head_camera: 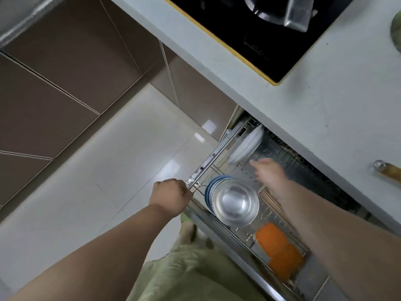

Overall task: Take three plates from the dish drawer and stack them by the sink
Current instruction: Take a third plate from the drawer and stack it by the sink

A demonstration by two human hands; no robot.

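Observation:
The dish drawer [208, 161] is pulled out under the countertop, a wire rack with a metal side rail. White plates [246, 144] stand on edge at its far end, partly under the counter. My left hand [171, 195] is closed around the drawer's front corner by the rail. My right hand [268, 171] is blurred, fingers apart, held over the rack just short of the white plates and holding nothing. A steel bowl [235, 202] leans against blue-rimmed dishes [211, 187] near the drawer front.
An orange item [278, 248] lies in the near right part of the rack. Above runs the pale countertop [314, 109] with a black hob [260, 33] and a wooden-handled tool [388, 170]. Glossy floor tiles [108, 181] lie to the left.

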